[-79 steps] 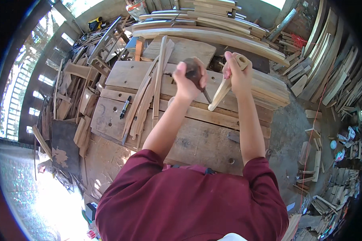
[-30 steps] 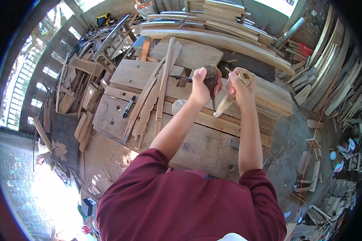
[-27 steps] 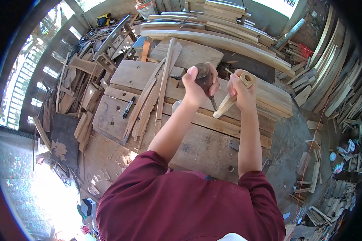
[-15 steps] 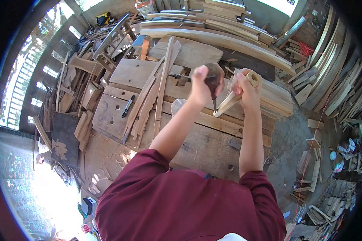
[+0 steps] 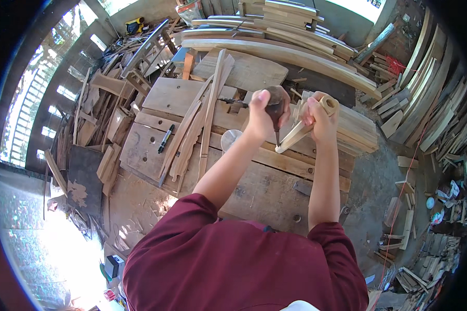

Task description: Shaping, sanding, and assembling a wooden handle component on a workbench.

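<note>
A: Left hand (image 5: 260,116)?
B: Closed round a dark bulbous tool (image 5: 275,110), narrow shaft down; some fingers hidden behind it.
A: Right hand (image 5: 320,123)?
B: Clenched on a pale wooden piece (image 5: 297,135), holed end above the fist, part covered by fingers. Both items over the workbench (image 5: 270,189).
A: Tip touching the piece's lower end?
B: Right at it; contact too small to tell.
A: Anything else?
B: Pale round thing (image 5: 229,139), half behind the left forearm, can't identify.
</note>
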`<state>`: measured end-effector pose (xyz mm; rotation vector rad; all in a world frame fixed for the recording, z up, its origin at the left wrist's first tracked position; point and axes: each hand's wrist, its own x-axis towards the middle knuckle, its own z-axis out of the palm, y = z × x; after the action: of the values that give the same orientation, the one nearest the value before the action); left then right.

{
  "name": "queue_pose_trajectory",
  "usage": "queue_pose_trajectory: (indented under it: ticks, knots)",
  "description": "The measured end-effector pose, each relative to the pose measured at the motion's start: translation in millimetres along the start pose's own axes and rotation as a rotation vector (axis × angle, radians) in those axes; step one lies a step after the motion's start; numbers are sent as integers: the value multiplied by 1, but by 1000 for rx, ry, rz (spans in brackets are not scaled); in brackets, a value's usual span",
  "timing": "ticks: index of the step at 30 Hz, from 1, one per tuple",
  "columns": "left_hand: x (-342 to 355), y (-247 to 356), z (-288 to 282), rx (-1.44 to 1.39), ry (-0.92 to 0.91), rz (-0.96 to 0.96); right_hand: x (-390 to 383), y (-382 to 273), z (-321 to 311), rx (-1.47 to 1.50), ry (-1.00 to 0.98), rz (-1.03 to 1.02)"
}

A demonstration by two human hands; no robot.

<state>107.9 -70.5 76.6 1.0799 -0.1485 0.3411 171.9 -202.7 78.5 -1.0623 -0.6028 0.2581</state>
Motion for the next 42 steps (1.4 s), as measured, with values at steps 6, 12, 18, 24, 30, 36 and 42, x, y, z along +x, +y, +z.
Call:
queue_pose_trajectory:
  ticks: [6,12,18,24,30,36,42]
  knots:
    - [-3,-14,-4,112,-1,-13,-2,-1,2,6,28,-7]
    - [-1,4,3,-8,-71,11,-5,0,-3,-18,38,1]
    - [3,-18,-3,79,64,-9,-5,-2,3,-28,8,-14]
    - [-2,-18,-1,130,66,-6,-3,-2,4,-14,13,-24]
    - [-4,-2,4,16,-6,24,-4,-1,9,-96,15,-28]
    - [-2,-30,-7,114,59,42,-5,-4,16,-64,-33,-20]
    - [-4,-9,0,64,-16,52,-4,0,6,-78,14,-39]
